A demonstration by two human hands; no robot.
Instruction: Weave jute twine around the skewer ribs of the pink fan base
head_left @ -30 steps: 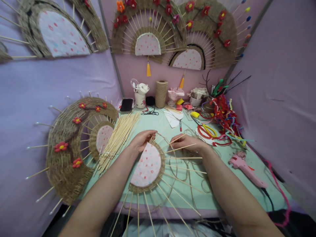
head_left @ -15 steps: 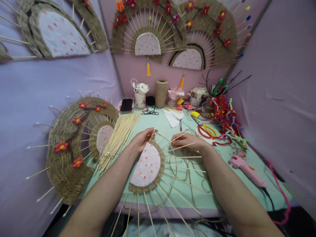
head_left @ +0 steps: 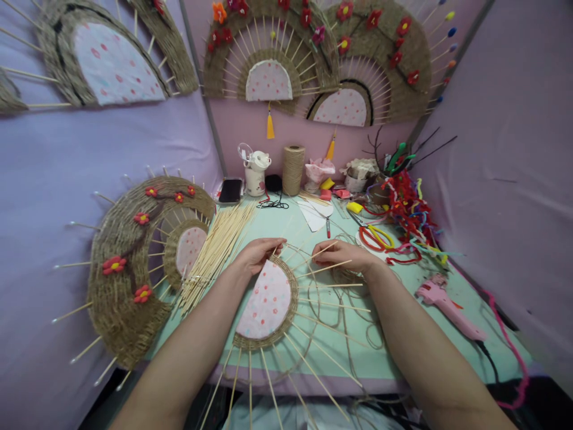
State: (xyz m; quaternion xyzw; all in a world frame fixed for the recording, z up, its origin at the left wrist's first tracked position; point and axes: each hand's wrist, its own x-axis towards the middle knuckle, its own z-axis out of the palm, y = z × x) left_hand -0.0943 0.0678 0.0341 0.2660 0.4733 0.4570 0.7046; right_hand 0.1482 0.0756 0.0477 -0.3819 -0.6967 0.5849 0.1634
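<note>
A half-round fan (head_left: 267, 301) with a white, pink-spotted centre and a woven twine rim is tilted over the front of the table. Thin wooden sticks (head_left: 331, 306) radiate from its rim. My left hand (head_left: 259, 254) is closed on the fan's upper corner, fingertips pinching near the end stick and the twine. A strand of twine (head_left: 299, 249) runs from those fingertips toward my right hand (head_left: 338, 257). That hand is closed in a pinch on the twine, its fingertips partly hidden behind a stick. Loose loops of twine (head_left: 347, 319) lie below it.
A pile of sticks (head_left: 219, 245) and a finished fan (head_left: 120, 257) stand left. Scissors (head_left: 375, 237), a pink glue gun (head_left: 450, 307) and red pipe cleaners (head_left: 405, 200) lie right. A twine spool (head_left: 293, 170), mug (head_left: 255, 179) and phone (head_left: 231, 191) line the back.
My left fingers have lowered and closed together at the fan's corner. The twine between my hands looks straighter. My right hand has barely shifted.
</note>
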